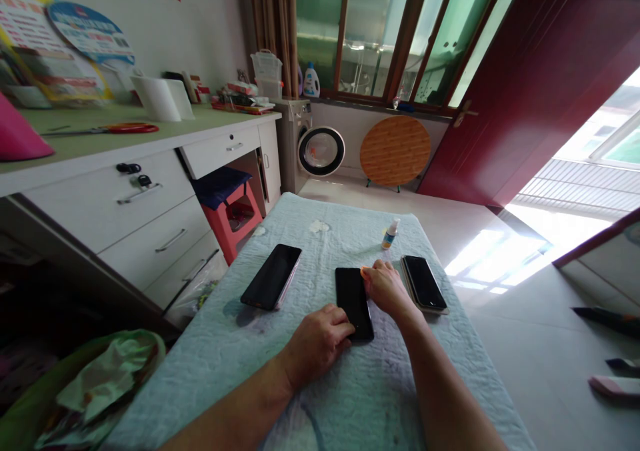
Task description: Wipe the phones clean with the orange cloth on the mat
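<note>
Bare left hand point(317, 344) and right hand point(387, 289), as I saw them remotely, bare wrists point(409, 316), uncovered forearms point(240, 404) widening toward the elbows.

On our covered table point(400, 384), a middle phone point(353, 304) lies between a left phone point(273, 276) and a right phone point(425, 283). Beyond the middle and right phones we have a spray bottle point(390, 234). To the table's left, we see a stool point(233, 221) before a desk point(200, 134); at the far side, a washing machine point(294, 137) stands left of a round tabletop point(395, 151).
</note>
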Available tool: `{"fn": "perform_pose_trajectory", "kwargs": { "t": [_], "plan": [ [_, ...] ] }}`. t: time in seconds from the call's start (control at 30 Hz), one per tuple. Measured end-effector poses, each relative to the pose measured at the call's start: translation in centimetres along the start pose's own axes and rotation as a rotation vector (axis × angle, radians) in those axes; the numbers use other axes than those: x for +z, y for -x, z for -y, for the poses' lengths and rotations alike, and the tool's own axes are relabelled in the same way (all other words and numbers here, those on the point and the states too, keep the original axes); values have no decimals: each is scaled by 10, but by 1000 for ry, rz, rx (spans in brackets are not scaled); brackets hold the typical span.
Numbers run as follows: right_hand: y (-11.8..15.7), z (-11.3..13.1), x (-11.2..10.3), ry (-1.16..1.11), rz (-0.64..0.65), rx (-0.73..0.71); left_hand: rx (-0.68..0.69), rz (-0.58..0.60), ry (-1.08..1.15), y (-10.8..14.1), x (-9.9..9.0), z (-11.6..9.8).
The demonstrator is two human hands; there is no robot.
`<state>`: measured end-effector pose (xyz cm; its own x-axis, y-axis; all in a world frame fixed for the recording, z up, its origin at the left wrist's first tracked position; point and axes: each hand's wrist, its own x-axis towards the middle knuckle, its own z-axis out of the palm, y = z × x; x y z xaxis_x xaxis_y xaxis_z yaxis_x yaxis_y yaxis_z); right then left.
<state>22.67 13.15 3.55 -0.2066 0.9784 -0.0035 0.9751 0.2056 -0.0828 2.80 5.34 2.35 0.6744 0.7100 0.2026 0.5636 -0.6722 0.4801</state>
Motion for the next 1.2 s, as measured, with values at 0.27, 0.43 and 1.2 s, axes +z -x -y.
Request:
{"fn": "perform_pose_trajectory", "kwargs": {
  "t": [0.27,0.43,1.2],
  "plan": [
    [-4,8,7,-46,-62,-26,-14,16,3,0,0,0],
    [-7,26,4,-56,-46,-74,-11,12,3,0,1,0],
    [34,40,-9,-275,65,-408,78,-108,-52,1,5,3]
  ]
}}
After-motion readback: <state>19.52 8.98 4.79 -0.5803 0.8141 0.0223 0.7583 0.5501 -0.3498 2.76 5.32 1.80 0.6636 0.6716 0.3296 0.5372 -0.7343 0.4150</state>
